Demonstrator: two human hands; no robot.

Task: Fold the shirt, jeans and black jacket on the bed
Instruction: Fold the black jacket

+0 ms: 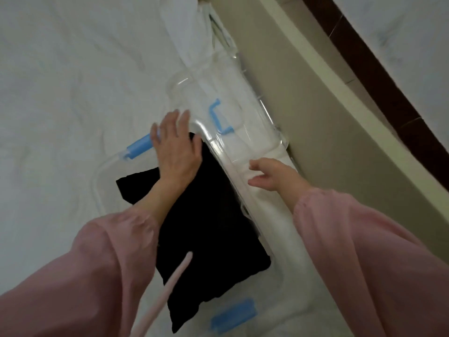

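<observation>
- Black fabric, our folded black jacket, lies in a clear plastic storage box with blue latches that sits on the white bed; one corner of the jacket hangs out over the box's left rim
- Our left hand presses flat on the jacket's far end, fingers spread, gripping nothing; our right hand is loosely open on the clear lid, which stands tipped along the box's right side, nothing clasped that we can see
- Risk, as we judge it: the lid could swing down onto our left hand or slide off the bed edge, since only a light touch steadies it; the overhanging corner could get pinched under the rim and spoil the fold
- Shirt and jeans we cannot identify; a white cloth lies crumpled beyond the box
- Room: broad bare sheet to the left; on the right the mattress edge is just beside the lid, then a beige bed frame and floor, so we have little margin there
</observation>
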